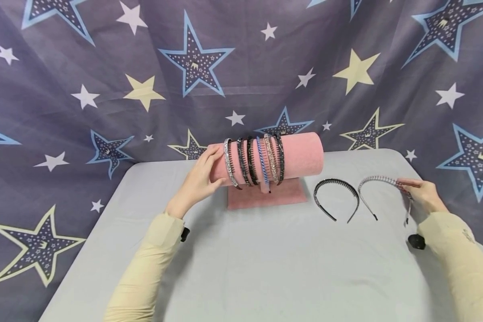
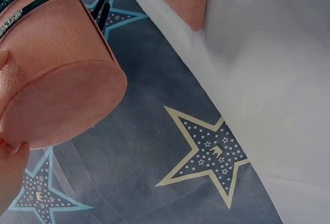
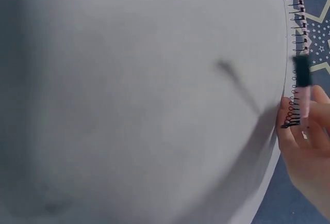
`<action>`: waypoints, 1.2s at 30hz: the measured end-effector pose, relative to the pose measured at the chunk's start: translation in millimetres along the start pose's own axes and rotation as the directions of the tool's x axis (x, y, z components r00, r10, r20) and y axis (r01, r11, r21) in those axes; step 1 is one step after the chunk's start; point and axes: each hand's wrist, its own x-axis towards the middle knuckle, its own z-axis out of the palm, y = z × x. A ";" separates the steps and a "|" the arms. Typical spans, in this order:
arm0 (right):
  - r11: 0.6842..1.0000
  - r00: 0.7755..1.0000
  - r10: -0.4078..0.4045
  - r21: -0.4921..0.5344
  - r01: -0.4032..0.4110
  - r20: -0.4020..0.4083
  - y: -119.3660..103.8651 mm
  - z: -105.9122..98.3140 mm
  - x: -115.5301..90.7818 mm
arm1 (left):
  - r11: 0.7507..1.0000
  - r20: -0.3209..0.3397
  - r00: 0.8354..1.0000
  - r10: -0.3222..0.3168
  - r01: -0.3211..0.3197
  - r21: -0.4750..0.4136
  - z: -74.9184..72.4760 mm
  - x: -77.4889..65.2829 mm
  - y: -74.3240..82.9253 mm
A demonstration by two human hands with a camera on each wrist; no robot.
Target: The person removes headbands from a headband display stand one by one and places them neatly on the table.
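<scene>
My left hand (image 1: 198, 180) grips the left end of a pink T-bar headband stand (image 1: 303, 154), fingers over the top and thumb at the front. In the left wrist view the fingertips lie at the rim of the roll's round end (image 2: 67, 102). Several headbands sit side by side around the roll, from a silver glittery one (image 1: 228, 162) at the left to a black one (image 1: 280, 158); a blue one (image 1: 262, 158) is among them. On the right, my right hand (image 1: 424, 195) pinches one side of a pale toothed headband (image 1: 380, 178), its ends pointing down.
A black toothed headband (image 1: 335, 181) lies on the white-covered table (image 1: 289, 268) between the stand and the right hand. The stand's flat pink base (image 1: 245, 199) rests on the table. Behind hangs a dark star-patterned cloth (image 1: 253, 71). Black wrist devices (image 1: 416, 241) show under the sleeves.
</scene>
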 end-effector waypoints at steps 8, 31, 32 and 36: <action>0.983 0.996 -0.052 -0.180 0.038 -0.072 -15.4 -0.9 -2.7 | 1.000 -0.003 1.000 0.014 -0.014 -0.009 -0.4 -1.0 -2.7; 0.925 0.918 -0.371 0.026 0.378 -0.139 -43.2 42.2 51.3 | 1.000 -0.003 1.000 0.018 -0.018 0.011 0.4 0.4 -4.0; 0.921 0.909 -0.386 -0.010 0.390 -0.159 -52.9 47.7 44.7 | 1.000 -0.001 1.000 0.016 -0.016 0.008 0.4 0.3 -3.9; 0.882 0.874 -0.465 0.013 0.471 -0.137 -130.6 73.3 -11.1 | 1.000 -0.005 1.000 0.016 -0.016 0.002 0.6 0.2 -3.5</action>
